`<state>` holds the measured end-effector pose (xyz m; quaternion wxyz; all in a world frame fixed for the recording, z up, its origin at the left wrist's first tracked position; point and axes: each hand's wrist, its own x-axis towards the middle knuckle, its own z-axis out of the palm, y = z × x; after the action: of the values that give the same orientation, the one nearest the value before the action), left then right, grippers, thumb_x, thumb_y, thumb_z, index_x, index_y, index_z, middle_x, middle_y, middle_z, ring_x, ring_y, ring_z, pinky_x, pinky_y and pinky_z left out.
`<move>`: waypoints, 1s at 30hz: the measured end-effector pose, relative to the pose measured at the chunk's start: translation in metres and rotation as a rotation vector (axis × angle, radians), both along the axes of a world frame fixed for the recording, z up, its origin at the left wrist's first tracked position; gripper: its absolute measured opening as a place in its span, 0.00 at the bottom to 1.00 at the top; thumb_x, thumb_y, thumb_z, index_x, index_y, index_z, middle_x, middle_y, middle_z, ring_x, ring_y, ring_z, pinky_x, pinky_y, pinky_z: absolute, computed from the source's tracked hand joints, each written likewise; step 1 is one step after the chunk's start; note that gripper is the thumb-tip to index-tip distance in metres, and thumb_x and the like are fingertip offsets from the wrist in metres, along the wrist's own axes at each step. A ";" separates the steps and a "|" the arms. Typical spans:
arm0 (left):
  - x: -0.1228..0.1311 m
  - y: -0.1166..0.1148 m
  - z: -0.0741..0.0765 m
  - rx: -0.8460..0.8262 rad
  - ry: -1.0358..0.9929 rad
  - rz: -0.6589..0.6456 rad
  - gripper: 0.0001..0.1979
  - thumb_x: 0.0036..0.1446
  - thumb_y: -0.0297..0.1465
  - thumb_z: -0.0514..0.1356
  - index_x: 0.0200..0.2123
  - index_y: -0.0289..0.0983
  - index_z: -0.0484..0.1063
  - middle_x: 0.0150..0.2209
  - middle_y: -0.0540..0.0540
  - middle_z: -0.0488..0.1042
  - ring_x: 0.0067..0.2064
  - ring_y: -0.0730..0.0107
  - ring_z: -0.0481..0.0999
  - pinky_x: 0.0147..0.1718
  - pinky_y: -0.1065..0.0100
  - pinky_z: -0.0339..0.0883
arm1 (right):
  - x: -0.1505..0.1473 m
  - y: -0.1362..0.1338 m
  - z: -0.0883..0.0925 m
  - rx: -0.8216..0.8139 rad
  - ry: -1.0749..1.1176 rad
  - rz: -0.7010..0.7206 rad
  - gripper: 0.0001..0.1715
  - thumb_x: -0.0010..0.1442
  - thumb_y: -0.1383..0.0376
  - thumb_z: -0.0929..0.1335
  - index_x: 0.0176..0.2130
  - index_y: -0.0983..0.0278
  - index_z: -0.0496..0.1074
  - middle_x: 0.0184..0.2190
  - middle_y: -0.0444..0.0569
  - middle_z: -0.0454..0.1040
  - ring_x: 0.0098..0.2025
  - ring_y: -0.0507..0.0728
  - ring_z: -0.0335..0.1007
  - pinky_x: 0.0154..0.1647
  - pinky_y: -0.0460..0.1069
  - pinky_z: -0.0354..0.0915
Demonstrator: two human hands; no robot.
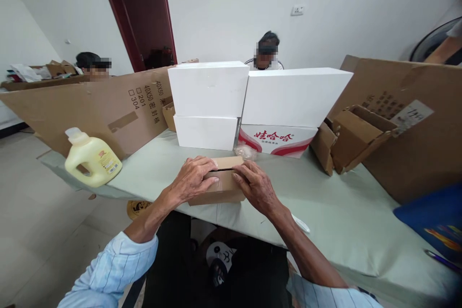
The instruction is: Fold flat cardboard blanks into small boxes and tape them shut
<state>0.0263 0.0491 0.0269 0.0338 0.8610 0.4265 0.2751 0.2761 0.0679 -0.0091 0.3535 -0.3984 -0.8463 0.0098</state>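
Note:
A small brown cardboard box lies at the near edge of the pale green table. My left hand rests on the box's left half, fingers curled over its top flap. My right hand presses on the right half, fingers bent onto the flap. Both hands grip the box between them. A crumpled bit of clear plastic lies just behind the box.
Stacked white boxes and a red-printed carton stand behind. An open brown carton lies right, a yellow jug left. Large cardboard sheets wall both sides. Two people sit beyond. A blue item lies far right.

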 end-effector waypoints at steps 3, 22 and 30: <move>0.005 0.006 -0.001 -0.005 -0.027 -0.004 0.05 0.67 0.30 0.64 0.42 0.42 0.81 0.47 0.45 0.83 0.50 0.56 0.80 0.51 0.55 0.71 | -0.002 -0.001 0.002 -0.025 -0.012 -0.009 0.15 0.76 0.60 0.61 0.45 0.58 0.75 0.40 0.51 0.75 0.45 0.60 0.72 0.46 0.54 0.64; 0.017 0.006 -0.007 0.122 -0.171 0.007 0.11 0.65 0.24 0.61 0.29 0.40 0.75 0.34 0.46 0.79 0.41 0.61 0.78 0.45 0.58 0.70 | -0.006 -0.003 0.002 -0.087 0.059 -0.017 0.13 0.75 0.61 0.62 0.39 0.59 0.73 0.39 0.49 0.78 0.40 0.57 0.72 0.43 0.53 0.61; 0.009 0.009 -0.005 0.002 -0.148 0.013 0.07 0.64 0.26 0.62 0.32 0.40 0.75 0.36 0.47 0.78 0.41 0.61 0.76 0.42 0.61 0.69 | -0.008 -0.001 0.001 -0.084 0.053 -0.059 0.11 0.74 0.61 0.64 0.42 0.58 0.75 0.40 0.49 0.81 0.41 0.59 0.75 0.45 0.53 0.62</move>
<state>0.0355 0.0581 0.0222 0.0628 0.8354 0.4283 0.3387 0.2678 0.0673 -0.0079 0.3590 -0.4372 -0.8233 0.0458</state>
